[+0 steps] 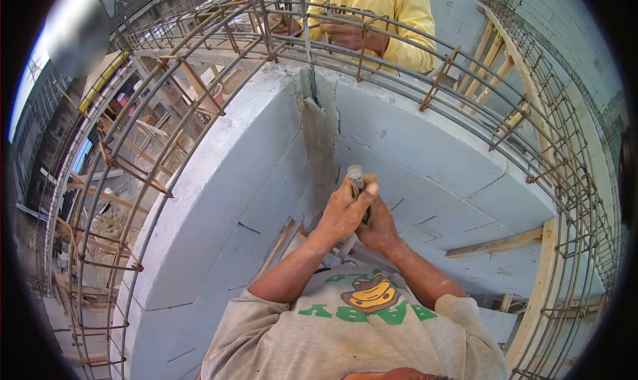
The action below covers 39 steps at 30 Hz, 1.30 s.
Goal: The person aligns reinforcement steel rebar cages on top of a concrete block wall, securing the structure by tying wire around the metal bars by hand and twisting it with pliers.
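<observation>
Both hands come together in front of my chest, near the inner corner of the block wall. My left hand (341, 212) is closed around a short, grey, metal-looking piece (355, 174) whose blunt top sticks up between the fingers. My right hand (379, 226) is closed too, pressed against the left at the lower part of that piece. The fingers cover most of it, so its exact kind does not show. Beyond the hands, rough mortar (320, 137) fills the corner joint, with an upright steel bar (306, 34) above it.
Tied rebar cages (458, 55) run along the tops of the light block walls (219, 187). Behind the corner, a person in a yellow shirt (413, 14) has both hands at the rebar. A wooden brace (495, 244) leans at right. Scaffolding and lumber lie below left.
</observation>
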Motion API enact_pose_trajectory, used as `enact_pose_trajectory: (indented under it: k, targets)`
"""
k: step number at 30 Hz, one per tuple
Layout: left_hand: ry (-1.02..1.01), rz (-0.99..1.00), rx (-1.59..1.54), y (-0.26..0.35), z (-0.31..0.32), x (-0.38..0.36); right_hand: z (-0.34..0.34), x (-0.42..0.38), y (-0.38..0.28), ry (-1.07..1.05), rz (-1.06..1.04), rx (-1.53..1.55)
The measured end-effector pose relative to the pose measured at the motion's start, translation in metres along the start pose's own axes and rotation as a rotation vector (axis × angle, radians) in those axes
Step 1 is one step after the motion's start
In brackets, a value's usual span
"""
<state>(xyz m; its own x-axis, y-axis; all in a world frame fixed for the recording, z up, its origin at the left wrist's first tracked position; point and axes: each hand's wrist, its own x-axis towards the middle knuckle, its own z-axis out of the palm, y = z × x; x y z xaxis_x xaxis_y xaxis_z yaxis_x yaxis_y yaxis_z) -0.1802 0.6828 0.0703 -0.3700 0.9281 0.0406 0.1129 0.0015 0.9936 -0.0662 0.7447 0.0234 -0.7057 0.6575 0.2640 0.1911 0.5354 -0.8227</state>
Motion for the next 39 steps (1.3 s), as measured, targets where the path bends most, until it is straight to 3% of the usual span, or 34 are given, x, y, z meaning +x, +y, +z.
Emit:
enact_pose_trajectory:
  k: [3,6,8,12,17,23,28,29,30,32,33,34,35,36,38,39]
  targets:
    - [-0.067,0.235,-0.039,-0.008,0.022,0.015,-0.057,-0.004,-0.008,0.098,0.084,0.034]
    - [-0.108,0.168,-0.065,-0.008,0.023,0.025,-0.123,-0.017,-0.020,0.248,0.140,0.304]
    - [-0.078,0.011,-0.122,-0.003,0.018,0.032,-0.163,-0.030,-0.046,0.497,0.104,0.311]
    - [0.030,0.012,-0.227,0.000,0.017,0.045,-0.254,-0.063,-0.103,0.931,-0.002,0.261]
    - [-0.055,-0.041,-0.198,-0.027,0.038,0.059,-0.327,-0.126,-0.165,1.288,-0.030,-0.362]
    - [-0.251,-0.067,-0.199,-0.028,0.072,0.063,-0.372,-0.197,-0.240,1.606,0.131,-0.882]
    - [-0.294,-0.091,-0.175,-0.032,0.082,0.071,-0.380,-0.240,-0.253,1.914,0.670,-1.419]
    - [-0.296,-0.115,-0.176,-0.029,0.082,0.072,-0.398,-0.269,-0.241,1.874,0.772,-1.566]
    - [-0.317,-0.076,-0.199,-0.032,0.082,0.073,-0.416,-0.293,-0.242,1.835,0.847,-1.471]
    - [-0.356,-0.088,-0.170,-0.032,0.078,0.077,-0.389,-0.258,-0.248,1.897,0.593,-1.402]
    - [-0.353,-0.053,-0.204,-0.039,0.077,0.079,-0.408,-0.282,-0.250,1.712,0.599,-1.493]
    - [-0.340,-0.040,-0.136,-0.034,0.072,0.079,-0.417,-0.286,-0.249,1.720,0.602,-1.483]
    - [-0.319,-0.013,-0.104,-0.036,0.068,0.081,-0.445,-0.316,-0.236,1.598,0.294,-1.700]
    - [-0.327,0.014,-0.075,-0.038,0.062,0.081,-0.419,-0.271,-0.245,1.755,0.558,-1.650]
    - [-0.252,-0.017,-0.089,-0.040,0.047,0.080,-0.456,-0.312,-0.235,1.495,0.989,-1.720]
    - [-0.224,-0.033,-0.098,-0.043,0.041,0.078,-0.463,-0.321,-0.224,1.400,0.955,-1.779]
